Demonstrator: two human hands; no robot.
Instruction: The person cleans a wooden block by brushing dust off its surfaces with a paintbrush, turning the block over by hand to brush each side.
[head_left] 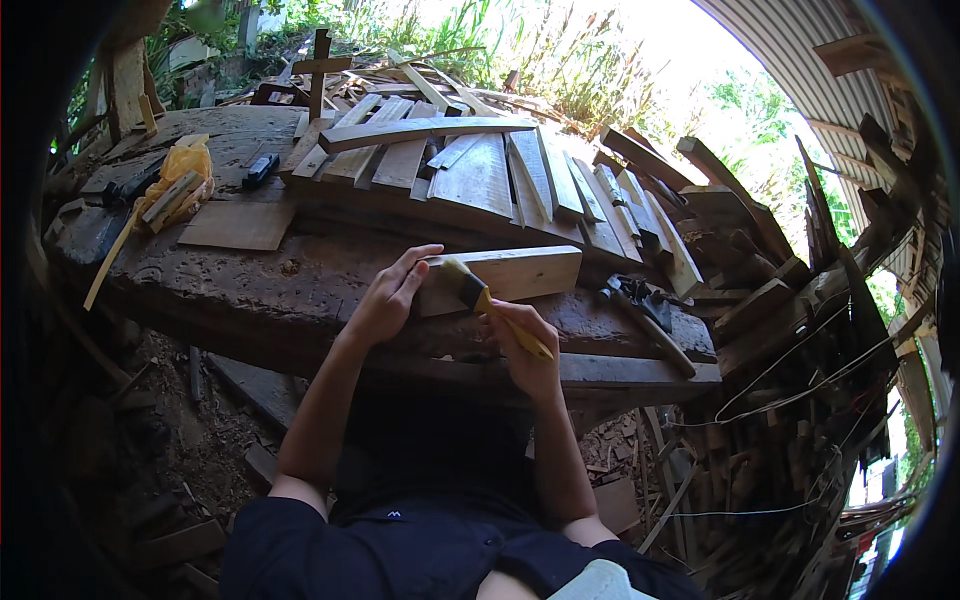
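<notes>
we note the wood block point(535, 272) on the thick, rough workbench point(250, 300), approx. mid-bench, just this side of the stacked planks point(475, 175). l. hand point(382, 308): fingers & thumb clamped on the block's l. end. r. hand point(528, 350): closed round the yellow handle of a paintbrush point(472, 291), w/ bristles against the block nr. its l. end. handle tip shows below the hand.

to the r. of the block we log a wooden-handled tool point(668, 343), lying at an angle; its head is too dark to i.d. l. side of bench: thin flat board point(237, 226), dark blue item point(261, 171) (type n/k) & crumpled yellow bag point(192, 158).
</notes>
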